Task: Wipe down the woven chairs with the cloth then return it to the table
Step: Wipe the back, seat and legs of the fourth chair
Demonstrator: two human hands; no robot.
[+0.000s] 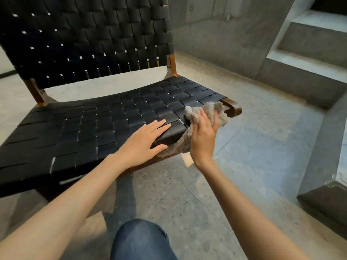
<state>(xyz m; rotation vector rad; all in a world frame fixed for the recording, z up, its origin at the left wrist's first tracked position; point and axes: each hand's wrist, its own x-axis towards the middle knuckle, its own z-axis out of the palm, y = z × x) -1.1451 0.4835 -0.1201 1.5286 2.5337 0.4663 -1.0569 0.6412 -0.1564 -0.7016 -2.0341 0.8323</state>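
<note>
Grey fluffy cloth sits bunched at the front right corner of the woven chair, about 4 o'clock on the seat. It drapes over the front edge and lies just beside the brown wooden frame end. Right hand grasps the cloth, fingers laid over the top and thumb wrapped round the far side, pressing it onto the straps. Left hand lies flat on the seat at 9 o'clock from the cloth, fingers straight, thumb over the front edge, holding nothing; probably it steadies the chair.

Handling: the cloth looks soft, light and floppy, with thick pile. It won't slip and can't break, but loose ends will trail and could snag in the gaps between straps. Best hold is a full-palm bunch at the middle, as now, with the corners tucked in. The straps look smooth, taut and slightly springy, so moderate pressure should do. The chair seems light enough to shift when pushed, so a bracing hand makes sense.

Backrest stands at 11 o'clock. Knee in jeans shows at 6 o'clock. Concrete steps are at 2 o'clock. No table is in view, so I can't tell where the cloth goes back.
</note>
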